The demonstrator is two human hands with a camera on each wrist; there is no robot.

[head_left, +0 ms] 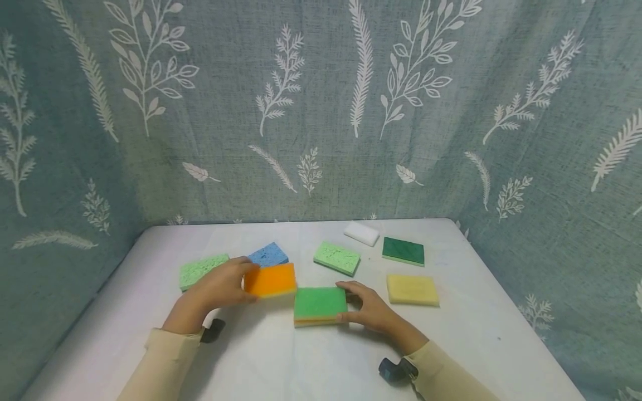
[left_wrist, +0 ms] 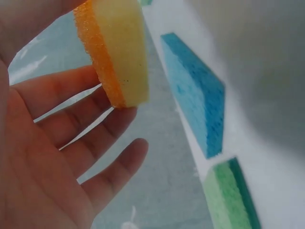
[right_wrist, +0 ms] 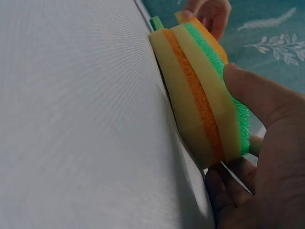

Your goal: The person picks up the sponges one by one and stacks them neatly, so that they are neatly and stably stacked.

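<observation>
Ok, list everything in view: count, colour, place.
Orange sponge: 1, orange/yellow, left of centre
Green sponge: 1, green/yellow, front centre
Lower sponge: 1, orange/yellow, under the green sponge
Blue sponge: 1, blue, behind the orange one
Pale sponges: 2, light green, left and back centre
White block: 1, white, far back
Dark sponge: 1, dark green, back right
Yellow sponge: 1, yellow, right
Table: 1, white, beneath
Curtain: at least 1, grey-green, patterned, behind
Left hand: 1, holding orange sponge
Right hand: 1, holding green sponge
Sleeves: 2, beige, forearms
Wrist devices: 2, dark, one per wrist
</observation>
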